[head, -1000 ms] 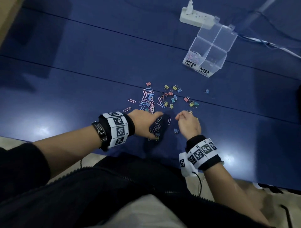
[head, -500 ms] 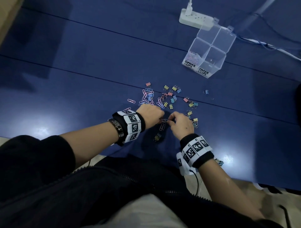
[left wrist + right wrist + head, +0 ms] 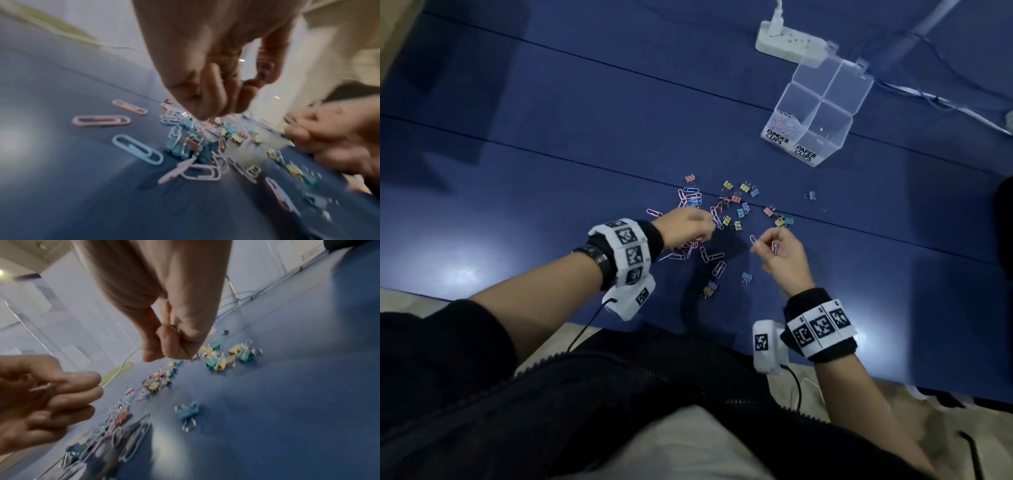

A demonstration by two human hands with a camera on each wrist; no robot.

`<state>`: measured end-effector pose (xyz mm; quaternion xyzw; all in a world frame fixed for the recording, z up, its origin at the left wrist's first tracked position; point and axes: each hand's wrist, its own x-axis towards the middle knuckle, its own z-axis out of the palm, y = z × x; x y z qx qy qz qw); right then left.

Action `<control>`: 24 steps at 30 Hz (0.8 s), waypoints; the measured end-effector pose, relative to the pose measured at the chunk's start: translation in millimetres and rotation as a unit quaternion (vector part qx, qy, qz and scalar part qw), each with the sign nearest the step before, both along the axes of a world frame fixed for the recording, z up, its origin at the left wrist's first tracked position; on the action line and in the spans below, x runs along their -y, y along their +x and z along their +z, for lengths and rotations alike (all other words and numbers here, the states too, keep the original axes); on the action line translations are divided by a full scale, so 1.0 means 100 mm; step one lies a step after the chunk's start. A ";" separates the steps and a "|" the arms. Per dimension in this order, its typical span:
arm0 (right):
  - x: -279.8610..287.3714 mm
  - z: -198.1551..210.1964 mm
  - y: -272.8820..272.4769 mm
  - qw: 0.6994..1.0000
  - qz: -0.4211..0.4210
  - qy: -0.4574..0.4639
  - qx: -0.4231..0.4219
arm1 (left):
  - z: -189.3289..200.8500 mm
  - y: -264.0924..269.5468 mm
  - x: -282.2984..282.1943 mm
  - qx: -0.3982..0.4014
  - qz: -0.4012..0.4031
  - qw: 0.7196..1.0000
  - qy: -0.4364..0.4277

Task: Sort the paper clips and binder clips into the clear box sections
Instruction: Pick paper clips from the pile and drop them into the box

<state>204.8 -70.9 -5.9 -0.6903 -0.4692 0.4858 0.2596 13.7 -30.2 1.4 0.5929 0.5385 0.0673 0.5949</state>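
Pastel paper clips (image 3: 690,200) and small coloured binder clips (image 3: 739,212) lie mixed in a loose pile on the blue table (image 3: 551,154). Just above the pile's near side, my left hand (image 3: 707,229) is curled and pinches a pale paper clip (image 3: 39,388). A little to its right, my right hand (image 3: 760,244) is raised off the table and pinches paper clips (image 3: 754,239) in curled fingers. The clear four-section box (image 3: 825,99) stands far right, open, with paper clips (image 3: 784,121) in the section labelled BINDER CLIPS. Both wrist views are blurred.
A white power strip (image 3: 789,44) with a plug sits behind the box, and cables (image 3: 928,99) trail to the right. A blue binder clip (image 3: 745,277) and a yellow one (image 3: 709,290) lie near the table's front edge (image 3: 688,330).
The hands met over the near clips half a second ago. They have since drawn apart and risen, the left hand going up and left, the right hand lifting paper clips to the right.
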 end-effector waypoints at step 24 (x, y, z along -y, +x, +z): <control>-0.05 -0.10 -0.24 0.877 0.373 0.045 0.301 | -0.16 -0.50 0.12 0.081 0.100 0.982 -0.137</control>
